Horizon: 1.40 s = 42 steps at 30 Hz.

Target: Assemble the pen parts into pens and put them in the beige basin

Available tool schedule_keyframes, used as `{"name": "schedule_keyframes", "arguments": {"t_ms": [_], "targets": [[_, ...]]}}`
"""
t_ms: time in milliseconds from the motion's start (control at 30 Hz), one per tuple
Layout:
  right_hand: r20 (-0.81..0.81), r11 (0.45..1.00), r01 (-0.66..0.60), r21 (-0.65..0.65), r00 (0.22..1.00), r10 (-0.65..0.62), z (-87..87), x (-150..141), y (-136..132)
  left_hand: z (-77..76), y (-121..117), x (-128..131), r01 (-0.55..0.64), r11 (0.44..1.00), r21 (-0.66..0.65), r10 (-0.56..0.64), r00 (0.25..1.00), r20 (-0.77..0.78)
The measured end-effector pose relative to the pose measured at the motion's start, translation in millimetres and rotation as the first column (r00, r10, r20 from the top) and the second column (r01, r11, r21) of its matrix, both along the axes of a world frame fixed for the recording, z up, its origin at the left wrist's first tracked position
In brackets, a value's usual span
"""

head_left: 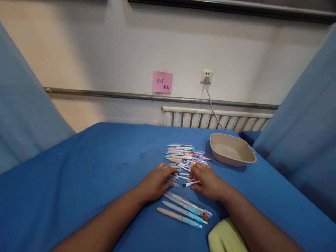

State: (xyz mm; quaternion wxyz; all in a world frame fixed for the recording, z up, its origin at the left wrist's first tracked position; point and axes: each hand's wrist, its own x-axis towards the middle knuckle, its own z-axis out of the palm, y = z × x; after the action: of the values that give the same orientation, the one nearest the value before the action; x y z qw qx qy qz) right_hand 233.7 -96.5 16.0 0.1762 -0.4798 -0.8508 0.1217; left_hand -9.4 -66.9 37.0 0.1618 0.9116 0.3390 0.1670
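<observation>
On the blue-covered table, several pens and thin white pen parts lie in a loose pile (pixel 183 154), running from the far side down to between my hands. My left hand (pixel 159 180) curls around the left ends of some pale pens (pixel 173 179), thumb on the near side. Opposite it, my right hand (pixel 208 180) has its fingers bent over the right ends, with a thin white stick with a dark tip (pixel 189 183) by its thumb. Just nearer than the hands, several pens lie side by side, among them a peach-and-teal pen (pixel 180 217) and a pale blue pen (pixel 183 211).
A beige plastic basin (pixel 232 149) stands at the far right of the blue cloth (pixel 78 182). A yellow-green cloth (pixel 227 236) lies under my right forearm. Behind are a radiator (pixel 199 118), a metal rail (pixel 118 95) and a plugged socket (pixel 207 76). Blue curtains (pixel 23 112) hang at both sides.
</observation>
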Motion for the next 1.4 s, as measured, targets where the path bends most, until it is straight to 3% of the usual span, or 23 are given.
{"name": "schedule_keyframes", "arguments": {"t_ms": [133, 267, 400, 500, 567, 733, 900, 1100, 1233, 1300, 1400], "targets": [[0.042, 0.993, 0.099, 0.071, 0.994, -0.102, -5.1, -4.6, 6.7, -4.8, 0.2, 7.2, -0.034, 0.994, 0.106, 0.033, 0.999, 0.005], [0.029, 0.976, 0.188, 0.109, 0.981, -0.193, -2.9, -8.2, 7.1, -7.8, 0.5, 13.2, -0.076, 0.988, 0.132, 0.073, 0.997, 0.026], [-0.103, 0.995, 0.078, 0.064, 0.992, -0.071, 4.8, -11.9, -4.4, 1.3, -4.0, 8.9, 0.001, 1.0, -0.005, -0.001, 1.0, 0.01], [-0.179, 0.995, -0.065, -0.077, 0.983, 0.05, 5.8, -16.2, -11.7, 9.6, -9.3, 4.2, 0.17, 0.977, -0.13, -0.183, 0.979, -0.094], [-0.199, 0.977, -0.126, -0.171, 0.976, 0.091, 4.7, -18.4, -13.4, 11.9, -11.9, 3.2, 0.205, 0.968, -0.142, -0.226, 0.962, -0.151], [-0.204, 0.944, -0.209, -0.253, 0.966, 0.159, 4.3, -18.1, -11.5, 11.4, -12.7, 5.4, 0.117, 0.99, -0.074, -0.127, 0.979, -0.16], [-0.111, 0.968, -0.178, -0.176, 0.981, 0.16, 3.4, -16.2, -7.6, 12.7, -14.0, 7.8, -0.018, 1.0, 0.001, 0.018, 0.996, -0.085], [-0.04, 0.994, -0.109, 0.014, 0.993, 0.11, 5.3, -16.9, -7.8, 7.9, -11.8, 12.2, -0.12, 0.94, -0.318, 0.141, 0.989, 0.044], [-0.025, 0.997, -0.077, 0.026, 0.997, 0.078, 7.2, -16.8, -8.3, 3.0, -9.4, 9.5, -0.098, 0.984, -0.146, 0.128, 0.969, 0.212], [-0.02, 0.997, -0.072, 0.027, 0.997, 0.073, 7.5, -16.7, -8.1, 3.2, -9.3, 7.7, -0.079, 0.994, -0.082, 0.093, 0.979, 0.179], [-0.005, 0.997, -0.071, 0.039, 0.997, 0.071, 7.9, -16.6, -8.4, 6.4, -9.9, 6.2, -0.163, 0.981, -0.105, 0.171, 0.983, 0.07]]}}
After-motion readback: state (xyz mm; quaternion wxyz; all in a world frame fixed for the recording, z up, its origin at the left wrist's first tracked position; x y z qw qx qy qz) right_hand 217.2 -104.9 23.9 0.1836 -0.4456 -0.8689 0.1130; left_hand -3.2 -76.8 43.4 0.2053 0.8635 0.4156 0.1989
